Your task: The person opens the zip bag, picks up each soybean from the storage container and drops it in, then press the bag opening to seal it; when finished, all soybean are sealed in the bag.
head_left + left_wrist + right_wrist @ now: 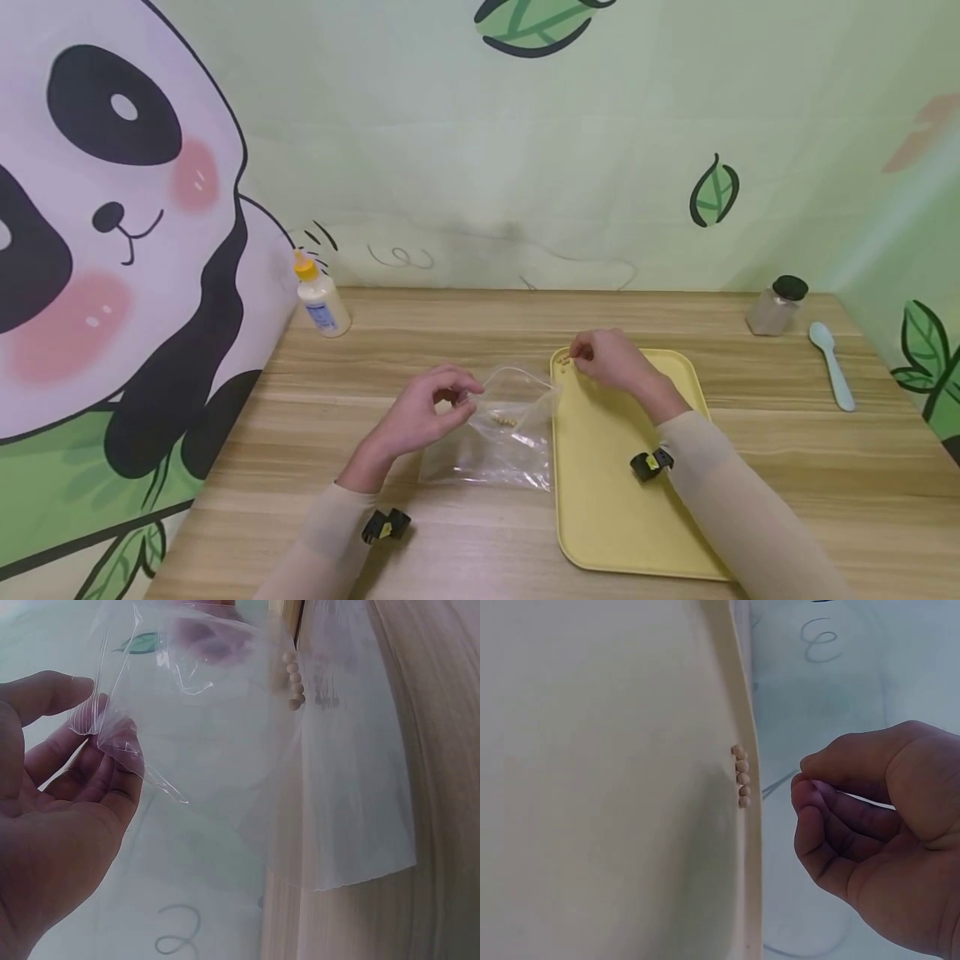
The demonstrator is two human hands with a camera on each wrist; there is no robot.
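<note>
My left hand (420,412) pinches the mouth of a clear plastic zip bag (487,462), its edge between thumb and fingers (56,761) in the left wrist view. Inside the bag lie several small round tan beans (295,682), soybean-like. Over the far left corner of a yellow tray (615,492) is my right hand (611,358). More of the same beans (742,778) sit on the tray along its rim, close to that hand. Thumb and forefinger of the right hand (885,825) meet at their tips; I cannot tell whether a bean is between them.
A white glue bottle (324,307) with an orange cap stands at the back left of the wooden table (405,333). At the back right are a clear jar (772,312) with a black lid and a pale blue spoon (832,371). A printed backdrop (465,167) rises behind.
</note>
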